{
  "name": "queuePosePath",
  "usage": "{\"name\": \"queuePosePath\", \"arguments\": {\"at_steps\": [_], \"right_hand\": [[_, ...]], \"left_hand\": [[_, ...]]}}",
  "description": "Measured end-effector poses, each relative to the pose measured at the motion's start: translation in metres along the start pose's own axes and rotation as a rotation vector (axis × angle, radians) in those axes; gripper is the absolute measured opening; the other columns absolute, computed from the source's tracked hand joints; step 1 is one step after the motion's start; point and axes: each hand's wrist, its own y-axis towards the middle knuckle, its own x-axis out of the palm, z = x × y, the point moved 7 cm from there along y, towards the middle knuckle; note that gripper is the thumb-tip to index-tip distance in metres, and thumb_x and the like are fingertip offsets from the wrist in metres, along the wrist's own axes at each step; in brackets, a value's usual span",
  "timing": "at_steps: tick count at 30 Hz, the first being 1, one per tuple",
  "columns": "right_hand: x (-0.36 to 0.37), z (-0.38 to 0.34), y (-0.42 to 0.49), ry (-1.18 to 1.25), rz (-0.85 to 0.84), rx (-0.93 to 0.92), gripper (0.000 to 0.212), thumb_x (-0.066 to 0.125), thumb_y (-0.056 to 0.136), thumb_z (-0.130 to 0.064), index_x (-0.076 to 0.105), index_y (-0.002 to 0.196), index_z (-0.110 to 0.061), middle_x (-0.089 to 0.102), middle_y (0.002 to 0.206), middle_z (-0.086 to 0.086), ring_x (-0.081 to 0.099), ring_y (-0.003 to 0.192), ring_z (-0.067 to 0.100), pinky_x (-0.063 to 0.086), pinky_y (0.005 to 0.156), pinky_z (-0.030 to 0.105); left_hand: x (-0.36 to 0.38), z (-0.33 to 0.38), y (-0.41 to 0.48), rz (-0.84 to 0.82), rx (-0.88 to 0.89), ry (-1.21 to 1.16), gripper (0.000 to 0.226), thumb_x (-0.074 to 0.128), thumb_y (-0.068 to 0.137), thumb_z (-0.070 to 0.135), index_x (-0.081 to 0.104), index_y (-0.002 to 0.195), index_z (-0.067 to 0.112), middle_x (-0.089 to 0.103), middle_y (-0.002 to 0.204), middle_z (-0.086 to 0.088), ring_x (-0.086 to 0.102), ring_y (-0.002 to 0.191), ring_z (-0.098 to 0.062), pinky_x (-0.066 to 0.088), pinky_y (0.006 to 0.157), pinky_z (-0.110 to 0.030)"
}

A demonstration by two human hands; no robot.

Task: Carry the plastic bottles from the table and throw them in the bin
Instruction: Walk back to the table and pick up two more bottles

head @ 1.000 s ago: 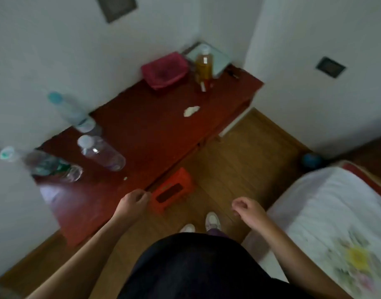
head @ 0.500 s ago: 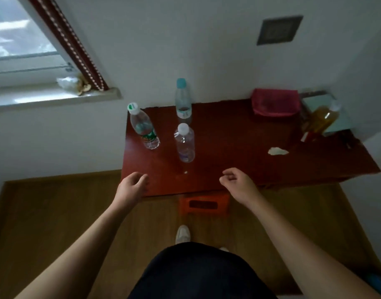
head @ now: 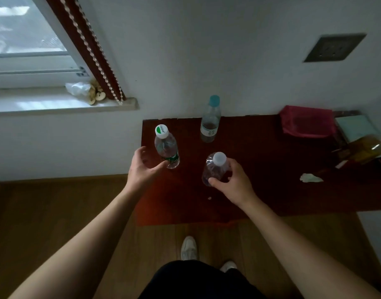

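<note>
Three clear plastic bottles stand on the dark red table (head: 260,190). The white-capped bottle (head: 214,167) is in the middle, and my right hand (head: 232,182) is wrapped around it. The bottle with the green-and-white cap and green label (head: 166,146) stands at the left. My left hand (head: 142,169) is open beside it, thumb touching its base, fingers not closed around it. The blue-capped bottle (head: 210,119) stands untouched at the back by the wall. No bin is in view.
A red cloth bag (head: 307,121), a bottle of amber liquid (head: 366,148) and a crumpled tissue (head: 310,178) lie on the table's right side. A window sill (head: 62,106) is to the left. Wooden floor and my shoes (head: 188,248) are below.
I turned to face the table and stepped closer. Both hands reached forward: the right one closed on the white-capped bottle, the left one came up beside the green-capped bottle.
</note>
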Motion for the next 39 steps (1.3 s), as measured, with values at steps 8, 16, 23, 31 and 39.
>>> {"name": "queuePosePath", "arguments": {"at_steps": [8,16,23,31,39], "right_hand": [[0.007,-0.004,0.013,0.049,0.042,0.008,0.062,0.082,0.073,-0.042,0.053,0.127,-0.033,0.059,0.121,-0.015,0.056,0.114,0.004,0.046,0.095,0.024],[-0.015,0.0,-0.002,0.111,0.012,0.024,0.061,0.076,0.071,-0.053,0.056,0.126,-0.036,0.064,0.122,-0.016,0.059,0.116,0.005,0.051,0.098,0.035],[-0.037,0.033,-0.037,0.11,-0.112,0.042,0.056,0.077,0.074,-0.051,0.057,0.123,-0.035,0.065,0.12,-0.014,0.061,0.109,0.004,0.053,0.089,0.032],[0.026,0.014,-0.073,0.03,-0.55,-0.097,0.038,0.079,0.079,-0.034,0.059,0.112,-0.035,0.067,0.111,-0.014,0.062,0.105,0.003,0.052,0.079,0.025],[0.132,-0.02,-0.139,-0.238,-0.952,-0.323,0.038,0.082,0.072,-0.042,0.065,0.105,-0.033,0.074,0.101,-0.013,0.069,0.096,0.004,0.057,0.082,0.033]], "left_hand": [[0.022,0.01,0.028,-0.117,0.131,0.001,0.095,0.082,0.058,0.07,0.047,0.139,0.032,0.064,0.134,0.006,0.062,0.123,-0.016,0.052,0.105,-0.048],[0.035,0.023,-0.003,-0.087,0.123,-0.097,0.066,0.086,0.075,0.036,0.054,0.131,0.02,0.068,0.124,0.003,0.066,0.114,-0.013,0.058,0.098,-0.043],[0.017,-0.023,-0.111,0.09,-0.002,-0.199,0.052,0.084,0.075,0.038,0.06,0.12,0.028,0.072,0.117,0.005,0.07,0.108,-0.009,0.06,0.092,-0.043],[-0.002,-0.095,-0.263,0.515,-0.246,-0.241,0.048,0.086,0.076,0.031,0.063,0.117,0.027,0.074,0.11,0.009,0.069,0.101,-0.003,0.059,0.093,-0.042],[-0.002,-0.171,-0.435,0.946,-0.496,-0.359,0.052,0.086,0.078,0.035,0.06,0.122,0.028,0.071,0.118,0.008,0.066,0.11,-0.015,0.058,0.092,-0.041]]}}
